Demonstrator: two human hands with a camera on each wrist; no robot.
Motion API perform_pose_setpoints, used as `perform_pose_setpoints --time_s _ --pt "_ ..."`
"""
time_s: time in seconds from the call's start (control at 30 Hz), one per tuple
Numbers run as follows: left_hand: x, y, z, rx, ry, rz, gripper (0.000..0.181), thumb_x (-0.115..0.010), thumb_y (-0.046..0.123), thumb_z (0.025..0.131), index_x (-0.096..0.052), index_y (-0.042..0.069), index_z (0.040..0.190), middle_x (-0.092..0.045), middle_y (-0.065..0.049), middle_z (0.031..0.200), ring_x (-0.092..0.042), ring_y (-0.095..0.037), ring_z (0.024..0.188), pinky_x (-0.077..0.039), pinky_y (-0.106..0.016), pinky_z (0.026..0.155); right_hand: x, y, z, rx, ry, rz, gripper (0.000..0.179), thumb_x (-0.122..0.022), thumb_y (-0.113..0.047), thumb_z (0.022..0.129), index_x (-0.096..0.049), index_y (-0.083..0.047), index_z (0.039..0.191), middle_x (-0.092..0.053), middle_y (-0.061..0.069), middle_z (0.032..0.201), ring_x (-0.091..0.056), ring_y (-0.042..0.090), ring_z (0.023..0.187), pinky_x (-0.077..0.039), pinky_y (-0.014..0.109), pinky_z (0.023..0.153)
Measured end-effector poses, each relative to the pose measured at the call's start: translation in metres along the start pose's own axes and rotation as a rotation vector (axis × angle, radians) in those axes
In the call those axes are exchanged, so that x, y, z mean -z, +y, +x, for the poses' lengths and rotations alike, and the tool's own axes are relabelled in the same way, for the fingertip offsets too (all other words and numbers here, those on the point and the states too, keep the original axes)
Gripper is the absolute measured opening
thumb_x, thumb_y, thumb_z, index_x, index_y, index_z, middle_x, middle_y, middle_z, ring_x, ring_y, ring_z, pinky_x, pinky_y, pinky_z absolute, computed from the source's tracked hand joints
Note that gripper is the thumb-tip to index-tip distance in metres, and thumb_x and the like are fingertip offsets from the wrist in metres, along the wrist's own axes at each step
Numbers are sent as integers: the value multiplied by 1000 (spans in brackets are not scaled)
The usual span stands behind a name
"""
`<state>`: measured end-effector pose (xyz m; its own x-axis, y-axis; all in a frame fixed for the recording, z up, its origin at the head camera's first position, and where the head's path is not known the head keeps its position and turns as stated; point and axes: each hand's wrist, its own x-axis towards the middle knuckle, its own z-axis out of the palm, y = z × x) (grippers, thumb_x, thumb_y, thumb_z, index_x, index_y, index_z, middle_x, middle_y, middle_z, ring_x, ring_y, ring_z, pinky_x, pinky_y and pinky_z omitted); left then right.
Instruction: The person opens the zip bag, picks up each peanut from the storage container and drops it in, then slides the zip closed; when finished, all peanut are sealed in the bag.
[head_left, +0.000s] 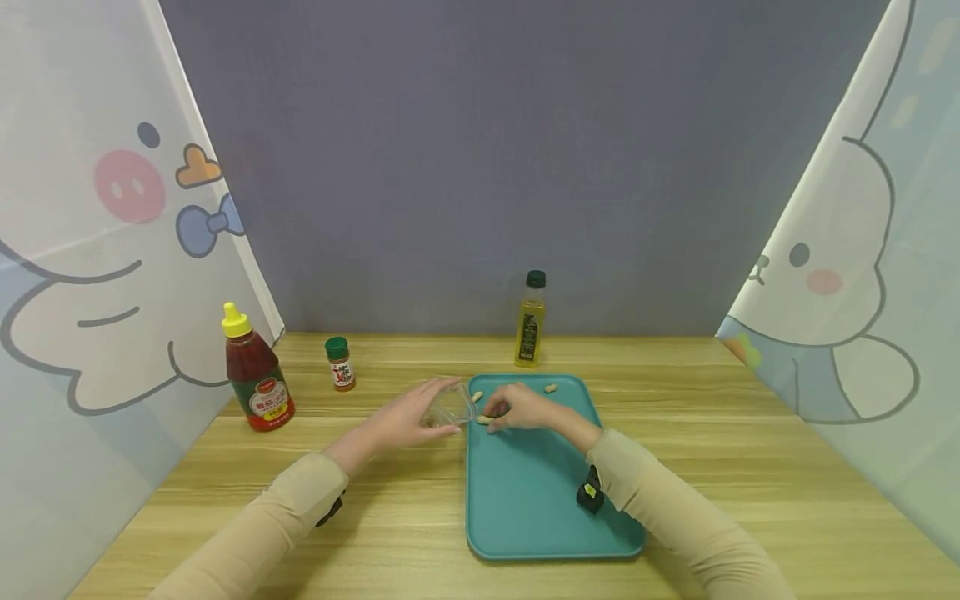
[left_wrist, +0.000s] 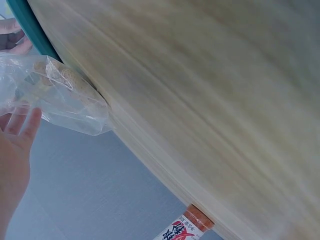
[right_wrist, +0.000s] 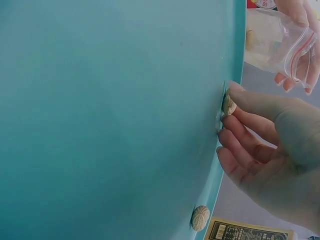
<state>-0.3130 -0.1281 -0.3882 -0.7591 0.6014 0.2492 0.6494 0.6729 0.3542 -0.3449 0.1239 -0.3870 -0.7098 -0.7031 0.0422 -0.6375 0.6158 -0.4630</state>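
Observation:
My left hand (head_left: 405, 419) holds a clear zip bag (left_wrist: 75, 95) by its mouth, left of the teal tray (head_left: 536, 500). Peanuts (left_wrist: 72, 79) show through the plastic in the left wrist view. At the tray's left rim, my right hand (right_wrist: 280, 150) has its thumb and fingertips around a peanut (right_wrist: 230, 105), which still lies against the tray. Another peanut (head_left: 477, 397) is near the tray's far left corner, and one more peanut (head_left: 551, 388) lies along its far edge.
A ketchup bottle (head_left: 262, 383) and a small green-capped spice jar (head_left: 341, 365) stand at the left. Behind the tray is an oil bottle (head_left: 530, 325). Printed panels close off both sides, with a grey wall (head_left: 480, 167) at the back.

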Motion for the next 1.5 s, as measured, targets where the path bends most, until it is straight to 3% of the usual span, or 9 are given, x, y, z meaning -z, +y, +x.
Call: perform_pose_setpoints --time_s 0.3,0.73,1.1,1.5 --pt "2 1 0 -23 10 -3 80 -59 56 85 -31 13 146 -42 -7 144 -46 -27 127 -41 -47 104 1 -1 -3 -1 -15 8 10 -71 -16 83 -70 -9 90 -65 1 85 -57 5 71 -49 18 63" --pt "1 4 0 -22 16 8 78 -61 54 84 -32 14 145 -42 -6 144 -45 -26 128 -40 -47 105 9 -4 -18 8 -23 55 11 -69 -19 85 -71 -11 92 -70 0 87 -65 10 80 -53 19 72" --pt "1 4 1 -28 12 5 77 -62 51 85 -31 15 146 -42 -7 144 -45 -27 128 -41 -48 104 22 -22 -31 56 8 56 14 -65 -25 89 -70 -16 97 -68 -4 90 -61 6 80 -52 23 72" --pt "-1 0 2 -84 25 21 79 -58 57 85 -32 12 145 -44 -6 142 -46 -26 127 -42 -45 104 26 -39 -18 75 71 54 17 -63 -27 90 -70 -15 101 -67 -4 92 -60 6 80 -51 21 71"
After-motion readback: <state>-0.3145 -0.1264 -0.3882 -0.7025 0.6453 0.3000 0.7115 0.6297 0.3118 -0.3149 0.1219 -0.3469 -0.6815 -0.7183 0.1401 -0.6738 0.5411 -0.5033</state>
